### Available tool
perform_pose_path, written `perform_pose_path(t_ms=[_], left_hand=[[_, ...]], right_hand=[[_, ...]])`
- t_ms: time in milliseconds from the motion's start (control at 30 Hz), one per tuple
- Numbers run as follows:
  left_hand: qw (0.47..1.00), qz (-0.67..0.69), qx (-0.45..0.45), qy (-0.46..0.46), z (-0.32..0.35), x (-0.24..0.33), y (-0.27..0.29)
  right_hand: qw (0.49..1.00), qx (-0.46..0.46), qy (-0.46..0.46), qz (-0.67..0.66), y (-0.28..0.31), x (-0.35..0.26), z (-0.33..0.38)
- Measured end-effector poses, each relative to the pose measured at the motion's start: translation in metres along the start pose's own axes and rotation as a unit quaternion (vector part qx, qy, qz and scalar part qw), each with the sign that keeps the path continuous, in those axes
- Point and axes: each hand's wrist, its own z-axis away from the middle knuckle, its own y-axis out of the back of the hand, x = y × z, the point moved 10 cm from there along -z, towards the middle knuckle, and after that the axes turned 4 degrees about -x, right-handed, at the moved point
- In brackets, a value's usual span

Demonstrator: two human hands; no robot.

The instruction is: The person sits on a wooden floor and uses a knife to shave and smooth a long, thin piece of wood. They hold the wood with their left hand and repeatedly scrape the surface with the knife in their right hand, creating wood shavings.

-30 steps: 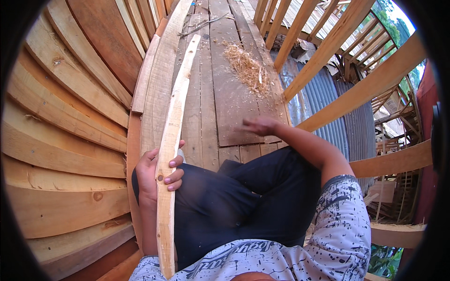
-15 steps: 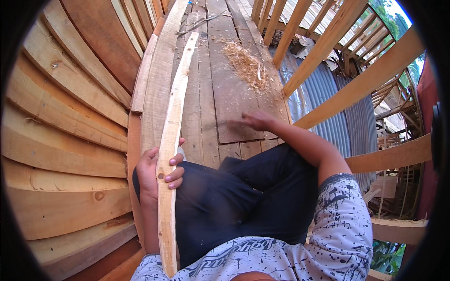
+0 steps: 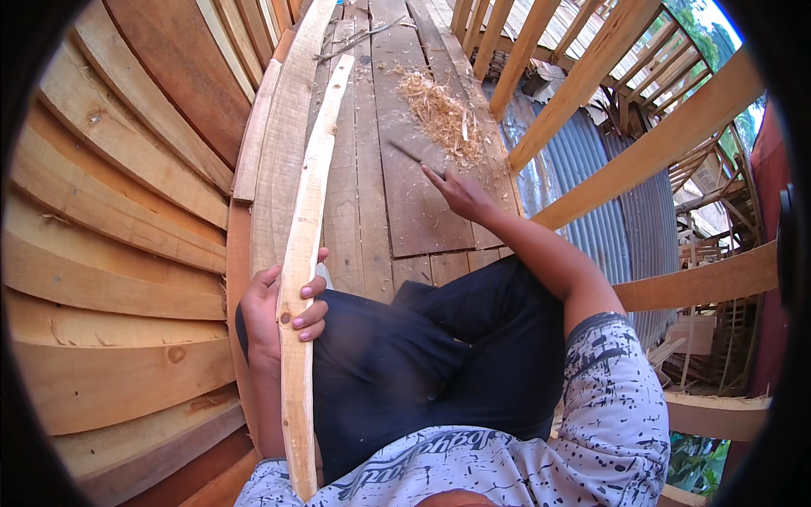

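My left hand [image 3: 272, 311] is wrapped round a long, pale strip of wood [image 3: 307, 215], its fingers curling over the near part. The strip is slightly curved, with small knots. It runs from against my shirt out over the plank floor. Out to the right, my right hand [image 3: 463, 196] is closed round a thin dark knife [image 3: 405, 151], its index finger stretched toward the blade. The blade points up and left, apart from the wood; the handle is hidden in my hand.
Curly wood shavings [image 3: 439, 114] lie heaped on the floorboards [image 3: 427, 211]. A plank wall [image 3: 127, 279] stands close on my left. Wooden railing slats [image 3: 583, 84] run along the right, above corrugated metal sheets [image 3: 583, 203]. A thin stick [image 3: 363, 35] lies far ahead.
My right hand has swung slightly forward with the knife, whose blade was blurred before and now points up and left. The left hand keeps its hold on the wood strip.
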Motion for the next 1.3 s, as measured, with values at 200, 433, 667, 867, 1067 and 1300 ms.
perform_pose_path(t_ms=[200, 433, 667, 867, 1067, 1300], left_hand=[[1.0, -0.002, 0.002, -0.003, 0.0, 0.001, 0.003], [1.0, -0.003, 0.009, -0.006, 0.003, 0.002, 0.002], [1.0, 0.016, -0.022, 0.002, -0.001, 0.0, 0.001], [1.0, 0.016, -0.024, 0.002, -0.001, 0.0, 0.002], [1.0, 0.014, -0.026, 0.005, -0.003, -0.001, 0.001], [1.0, 0.003, -0.009, 0.008, -0.003, -0.002, -0.001]], right_hand=[[0.952, -0.058, 0.298, 0.026, -0.012, -0.07, 0.032], [0.996, -0.053, 0.075, -0.002, -0.016, -0.008, 0.002], [0.978, -0.006, 0.207, 0.041, -0.021, -0.017, 0.026], [0.937, 0.077, 0.34, -0.032, 0.009, -0.067, 0.033], [0.975, 0.047, 0.216, -0.028, 0.003, -0.035, 0.017], [0.954, 0.021, 0.299, -0.005, -0.004, -0.05, 0.033]])
